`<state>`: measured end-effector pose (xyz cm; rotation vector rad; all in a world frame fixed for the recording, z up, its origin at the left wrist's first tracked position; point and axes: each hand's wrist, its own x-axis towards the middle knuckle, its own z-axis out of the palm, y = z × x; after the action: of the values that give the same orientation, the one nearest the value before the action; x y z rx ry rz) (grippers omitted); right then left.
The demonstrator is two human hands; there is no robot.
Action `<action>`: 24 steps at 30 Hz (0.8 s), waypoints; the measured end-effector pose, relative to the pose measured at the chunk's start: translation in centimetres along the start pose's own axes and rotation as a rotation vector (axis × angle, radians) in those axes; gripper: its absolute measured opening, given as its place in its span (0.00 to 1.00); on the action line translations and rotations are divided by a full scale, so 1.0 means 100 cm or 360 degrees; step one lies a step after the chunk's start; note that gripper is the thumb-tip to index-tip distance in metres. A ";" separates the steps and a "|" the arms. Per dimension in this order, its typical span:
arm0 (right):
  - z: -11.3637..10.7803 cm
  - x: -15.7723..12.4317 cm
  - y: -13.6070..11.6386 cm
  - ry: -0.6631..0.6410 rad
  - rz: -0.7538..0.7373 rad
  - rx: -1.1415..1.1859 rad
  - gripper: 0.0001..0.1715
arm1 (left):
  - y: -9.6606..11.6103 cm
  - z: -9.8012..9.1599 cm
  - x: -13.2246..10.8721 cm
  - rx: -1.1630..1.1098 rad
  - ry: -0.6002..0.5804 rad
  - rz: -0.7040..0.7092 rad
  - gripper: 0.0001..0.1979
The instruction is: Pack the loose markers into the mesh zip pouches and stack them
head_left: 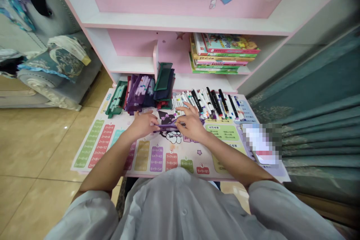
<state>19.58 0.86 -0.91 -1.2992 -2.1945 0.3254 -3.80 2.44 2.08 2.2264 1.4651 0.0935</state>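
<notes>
Both my hands rest on a flat purple pencil pouch (168,126) lying on the desk mat (157,153). My left hand (144,123) grips the pouch's left end with curled fingers. On the pouch's right end, my right hand (191,122) pinches it while some fingers stretch toward a row of loose marker pens (208,103). Behind the pouch stand several purple and green pouches (143,92) filled with pens.
A pink and white desk shelf (180,26) rises behind, with a stack of books (222,52) in its cubby. A blurred flat object (263,144) lies at the mat's right edge. A sofa (47,63) stands to the left, teal curtains (323,112) to the right.
</notes>
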 end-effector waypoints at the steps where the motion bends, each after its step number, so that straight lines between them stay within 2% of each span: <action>1: -0.002 0.002 0.000 -0.0044 -0.0019 0.0005 0.10 | 0.000 0.000 0.000 0.0003 0.0007 0.0004 0.06; 5: -0.007 0.009 0.001 -0.0140 -0.0032 0.0039 0.10 | 0.000 0.000 0.001 0.0004 0.0007 -0.0006 0.06; 24: -0.012 0.009 0.003 -0.0161 0.0067 0.0065 0.11 | -0.002 -0.006 0.000 -0.0015 -0.0016 -0.0107 0.05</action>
<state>20.12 1.73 0.24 -1.3350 -2.2339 0.4589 -4.17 2.76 2.51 2.1647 1.5295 0.0670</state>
